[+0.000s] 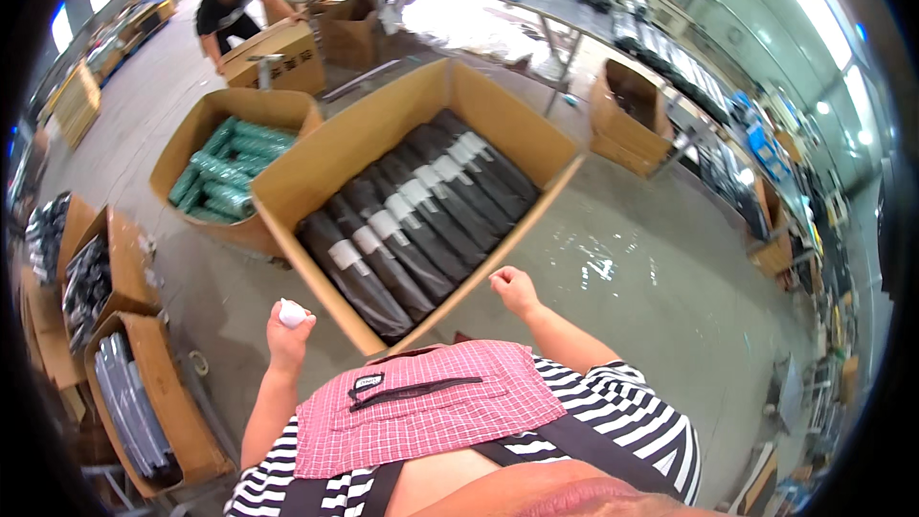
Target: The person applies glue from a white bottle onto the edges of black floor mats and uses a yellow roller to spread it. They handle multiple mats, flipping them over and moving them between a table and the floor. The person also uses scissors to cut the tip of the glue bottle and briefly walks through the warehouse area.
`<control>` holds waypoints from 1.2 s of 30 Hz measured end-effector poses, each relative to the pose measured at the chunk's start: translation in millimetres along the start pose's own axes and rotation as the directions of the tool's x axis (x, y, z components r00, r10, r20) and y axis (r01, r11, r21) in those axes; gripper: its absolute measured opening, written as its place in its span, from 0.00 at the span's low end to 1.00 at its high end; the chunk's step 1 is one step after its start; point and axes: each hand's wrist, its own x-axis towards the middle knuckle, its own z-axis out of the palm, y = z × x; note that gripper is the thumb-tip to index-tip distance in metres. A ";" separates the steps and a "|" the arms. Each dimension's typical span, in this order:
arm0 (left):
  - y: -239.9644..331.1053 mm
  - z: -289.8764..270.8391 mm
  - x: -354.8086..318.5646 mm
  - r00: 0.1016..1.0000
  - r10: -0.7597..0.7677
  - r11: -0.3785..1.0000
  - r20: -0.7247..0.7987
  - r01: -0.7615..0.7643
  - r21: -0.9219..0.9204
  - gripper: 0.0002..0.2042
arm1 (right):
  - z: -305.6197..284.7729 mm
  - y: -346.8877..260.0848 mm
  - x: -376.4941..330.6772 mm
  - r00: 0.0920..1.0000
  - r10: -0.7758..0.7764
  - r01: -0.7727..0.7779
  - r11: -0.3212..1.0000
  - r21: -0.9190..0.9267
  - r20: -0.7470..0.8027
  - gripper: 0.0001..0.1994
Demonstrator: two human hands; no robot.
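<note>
My left hand (285, 337) is closed around a small white object (293, 313), perhaps a roll or a wad; its exact kind is unclear. It is raised just outside the near left side of a large open cardboard box (335, 302). My right hand (517, 289) has its fingers curled together, just off the box's near right edge. Whatever it may hold is hidden. Inside the box lie several long black-wrapped packages (421, 201) side by side, each with a white label (386, 226) around its middle.
Behind it on the left stands a carton (172, 158) of green-wrapped rolls (235, 168). A co-worker (230, 5) leans over a closed carton (278, 57). More cartons (187, 402) line my left. A long worktable (565, 10) runs across the back, with an open carton (627, 120) beside it.
</note>
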 end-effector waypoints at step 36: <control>74.6 1077.4 354.5 0.571 0.113 0.979 0.813 0.077 -0.190 0.15 | -719.3 365.7 227.3 0.634 0.722 -0.734 0.675 0.080 -0.277 0.17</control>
